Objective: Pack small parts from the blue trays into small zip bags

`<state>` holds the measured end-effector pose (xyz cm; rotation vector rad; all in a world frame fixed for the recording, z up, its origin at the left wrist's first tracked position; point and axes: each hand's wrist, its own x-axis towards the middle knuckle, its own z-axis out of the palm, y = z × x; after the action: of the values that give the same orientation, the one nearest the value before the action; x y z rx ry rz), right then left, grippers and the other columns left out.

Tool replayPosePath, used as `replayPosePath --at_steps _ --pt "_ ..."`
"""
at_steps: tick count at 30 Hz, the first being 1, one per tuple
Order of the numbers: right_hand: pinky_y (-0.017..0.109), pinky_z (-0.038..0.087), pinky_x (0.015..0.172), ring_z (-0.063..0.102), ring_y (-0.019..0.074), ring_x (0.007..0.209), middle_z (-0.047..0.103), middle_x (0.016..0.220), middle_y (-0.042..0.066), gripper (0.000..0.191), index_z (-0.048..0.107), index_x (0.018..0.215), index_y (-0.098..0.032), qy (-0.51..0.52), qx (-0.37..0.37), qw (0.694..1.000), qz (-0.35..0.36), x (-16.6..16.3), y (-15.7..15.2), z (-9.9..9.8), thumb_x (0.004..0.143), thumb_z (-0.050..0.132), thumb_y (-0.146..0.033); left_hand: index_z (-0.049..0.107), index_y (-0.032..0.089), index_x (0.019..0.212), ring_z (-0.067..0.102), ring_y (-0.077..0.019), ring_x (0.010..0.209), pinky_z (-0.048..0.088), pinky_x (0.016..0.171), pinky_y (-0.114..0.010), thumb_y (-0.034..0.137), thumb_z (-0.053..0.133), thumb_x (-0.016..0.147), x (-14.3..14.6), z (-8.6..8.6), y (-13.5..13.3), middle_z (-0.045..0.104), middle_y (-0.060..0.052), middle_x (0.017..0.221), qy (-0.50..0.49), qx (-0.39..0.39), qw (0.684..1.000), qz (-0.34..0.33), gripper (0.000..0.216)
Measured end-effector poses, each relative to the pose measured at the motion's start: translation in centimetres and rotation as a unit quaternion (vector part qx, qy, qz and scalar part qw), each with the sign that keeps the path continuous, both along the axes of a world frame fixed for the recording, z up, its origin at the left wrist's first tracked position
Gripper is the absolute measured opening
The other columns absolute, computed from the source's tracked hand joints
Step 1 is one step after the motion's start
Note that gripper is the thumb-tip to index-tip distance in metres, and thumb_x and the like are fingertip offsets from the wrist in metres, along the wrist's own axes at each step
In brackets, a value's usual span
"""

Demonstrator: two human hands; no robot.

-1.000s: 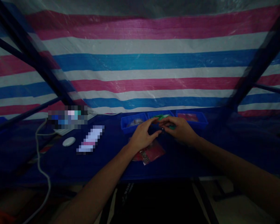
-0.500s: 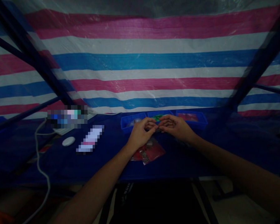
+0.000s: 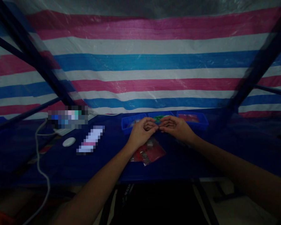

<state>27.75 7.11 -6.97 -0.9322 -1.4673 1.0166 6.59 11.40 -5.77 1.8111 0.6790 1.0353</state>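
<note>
My left hand [image 3: 144, 130] and my right hand [image 3: 174, 127] meet at the fingertips over the blue table, fingers curled and thumbs pressed in. Whatever lies in the pinch is too small and dark to make out. Just below my left hand are flat red plastic packets [image 3: 154, 151] with a silvery strip on them. Behind the hands stand three blue trays: a left tray [image 3: 124, 123] with clear packets, a middle one with green packets [image 3: 158, 118] and a right tray [image 3: 204, 121] holding a red packet [image 3: 189, 118]. My hands partly cover the trays.
To the left lie a phone with a blurred screen [image 3: 91, 140], a white oval object [image 3: 69, 142] and a blurred-out item [image 3: 67, 117]. A white cable [image 3: 38, 159] hangs over the table's left side. Blue metal posts and a striped tarp [image 3: 140, 61] rise behind.
My fingertips shift very slightly, and both hands stay together in the same place. The packets and trays have not moved.
</note>
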Motion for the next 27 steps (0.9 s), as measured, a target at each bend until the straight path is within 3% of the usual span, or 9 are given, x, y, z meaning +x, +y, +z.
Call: replayPosePath --at_steps 10,21,27 --pt "0.037 0.061 0.087 0.074 0.0172 0.085 0.075 0.095 0.004 0.04 0.066 0.111 -0.021 0.016 -0.005 1.0 0.005 -0.07 -0.2 0.3 0.077 0.085 -0.031 0.06 0.018 0.119 0.072 -0.0162 0.084 0.057 0.079 -0.032 0.026 0.075 0.087 -0.11 -0.11 0.07 0.074 -0.006 0.095 0.031 0.023 0.999 -0.016 0.035" --pt "0.037 0.061 0.092 0.072 0.0174 0.093 0.072 0.101 0.004 0.042 0.066 0.112 -0.022 0.029 -0.012 0.999 0.019 -0.61 -0.17 0.04 0.076 0.084 -0.029 0.057 0.017 0.117 0.065 -0.0113 0.077 0.051 0.073 -0.026 0.018 0.075 0.082 -0.01 -0.23 0.09 0.069 -0.003 0.092 0.0 0.007 0.999 -0.033 0.039" --pt "0.036 0.062 0.086 0.072 0.017 0.088 0.072 0.099 0.004 0.042 0.065 0.112 -0.022 0.034 -0.014 0.999 0.025 -0.49 0.03 -0.23 0.075 0.085 -0.032 0.057 0.017 0.116 0.065 -0.0132 0.084 0.05 0.074 -0.025 0.021 0.074 0.083 -0.07 0.11 -0.06 0.067 -0.004 0.094 -0.022 0.003 0.999 -0.041 0.037"
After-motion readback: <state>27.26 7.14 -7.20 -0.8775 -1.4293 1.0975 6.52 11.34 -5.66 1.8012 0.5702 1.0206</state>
